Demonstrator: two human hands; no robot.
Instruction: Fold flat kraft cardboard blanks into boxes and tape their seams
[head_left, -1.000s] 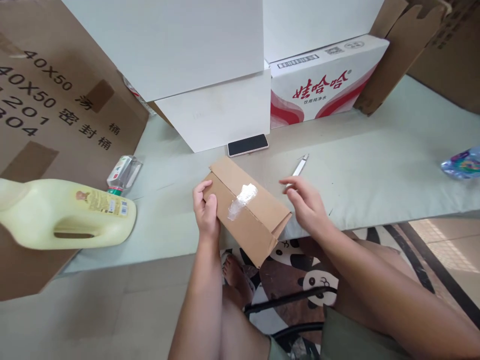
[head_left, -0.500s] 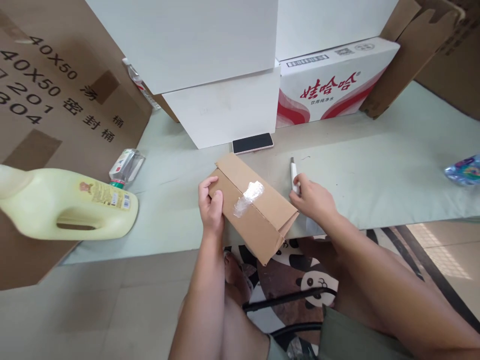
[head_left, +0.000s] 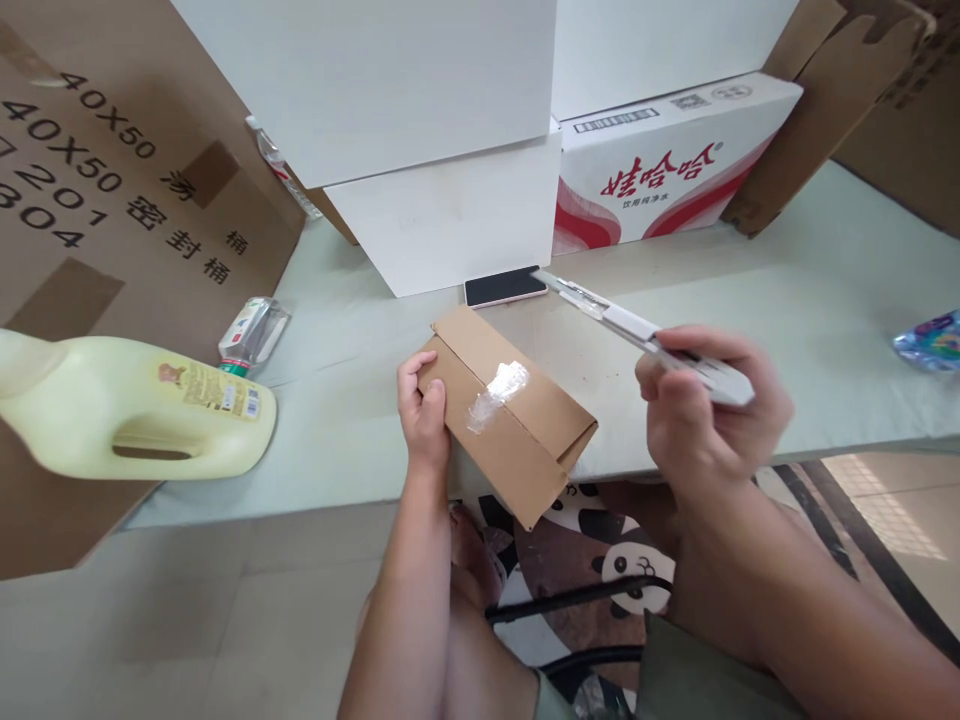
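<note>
A small brown cardboard box point(head_left: 480, 400) lies tilted across the table's front edge, its near corner jutting over it. Shiny clear tape point(head_left: 498, 396) crosses the seam between its flaps. My left hand point(head_left: 424, 405) grips the box's left end, thumb on top and fingers around the far side. Raised to the right of the box, my right hand point(head_left: 712, 410) is closed around a white utility knife point(head_left: 626, 322). The knife's tip points up and left, in front of the dark phone point(head_left: 506, 287) on the table.
White boxes point(head_left: 450, 210) and a red-and-white carton point(head_left: 667, 185) stand along the back. At left are a pale yellow jug point(head_left: 142, 410), a clear bottle point(head_left: 253, 332) and a large cardboard box point(head_left: 150, 200). A blue plastic packet point(head_left: 930, 342) lies far right.
My right hand has lifted the utility knife off the table and moved right with it, turning its tip to the upper left. My left hand and the box stay in place.
</note>
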